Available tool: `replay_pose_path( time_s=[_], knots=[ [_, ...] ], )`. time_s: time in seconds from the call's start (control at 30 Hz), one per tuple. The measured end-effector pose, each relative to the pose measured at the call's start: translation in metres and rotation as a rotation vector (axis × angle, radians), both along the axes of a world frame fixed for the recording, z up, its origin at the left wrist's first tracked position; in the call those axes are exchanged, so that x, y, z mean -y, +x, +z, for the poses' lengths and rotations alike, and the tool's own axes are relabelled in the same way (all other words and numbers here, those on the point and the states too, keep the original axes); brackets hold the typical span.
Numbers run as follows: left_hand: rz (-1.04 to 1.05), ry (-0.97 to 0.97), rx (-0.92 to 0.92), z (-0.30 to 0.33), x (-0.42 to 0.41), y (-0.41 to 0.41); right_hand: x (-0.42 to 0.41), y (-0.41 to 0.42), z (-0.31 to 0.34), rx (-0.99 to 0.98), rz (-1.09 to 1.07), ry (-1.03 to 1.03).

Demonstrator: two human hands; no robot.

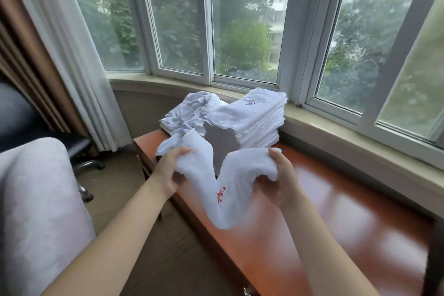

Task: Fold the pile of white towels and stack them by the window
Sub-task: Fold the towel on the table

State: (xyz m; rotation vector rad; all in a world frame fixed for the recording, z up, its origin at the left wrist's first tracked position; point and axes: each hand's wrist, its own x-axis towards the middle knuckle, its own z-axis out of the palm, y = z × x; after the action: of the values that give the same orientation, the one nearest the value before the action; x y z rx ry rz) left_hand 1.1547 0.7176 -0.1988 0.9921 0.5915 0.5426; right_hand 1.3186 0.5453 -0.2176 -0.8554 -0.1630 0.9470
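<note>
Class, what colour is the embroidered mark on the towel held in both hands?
Red, on the white towel; the head view shows it.

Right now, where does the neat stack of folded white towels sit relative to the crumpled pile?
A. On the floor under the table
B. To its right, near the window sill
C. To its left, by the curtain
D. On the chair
B: the folded stack stands on the wooden table right of the crumpled pile, near the window sill.
</note>
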Motion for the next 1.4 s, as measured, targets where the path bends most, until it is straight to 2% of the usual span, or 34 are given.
replay_pose_path(
  time_s=[0.3,0.47,0.67,0.8,1.03,1.2,1.4],
  knots=[
    [0.059,-0.14,0.093,0.011,-0.124,0.042,-0.108,0.036,0.015,0.032,0.046,0.103],
    [0.086,-0.148,0.093,0.035,-0.178,0.078,-0.166,0.068,0.033,0.034,0.063,0.169],
    [0.098,-0.096,0.146,0.058,-0.239,0.122,-0.223,0.098,0.044,0.068,-0.015,0.291],
    [0.009,-0.22,0.218,0.059,-0.299,0.158,-0.264,0.115,0.05,0.1,-0.086,0.317],
    [-0.21,-0.331,0.206,0.053,-0.395,0.232,-0.331,0.14,0.042,0.14,-0.384,0.305],
    [-0.314,-0.475,0.247,0.044,-0.421,0.277,-0.339,0.15,0.034,0.124,-0.608,0.318],
    [-0.412,-0.456,0.24,0.023,-0.409,0.322,-0.304,0.161,0.003,0.045,-0.978,0.555]
  ],
)
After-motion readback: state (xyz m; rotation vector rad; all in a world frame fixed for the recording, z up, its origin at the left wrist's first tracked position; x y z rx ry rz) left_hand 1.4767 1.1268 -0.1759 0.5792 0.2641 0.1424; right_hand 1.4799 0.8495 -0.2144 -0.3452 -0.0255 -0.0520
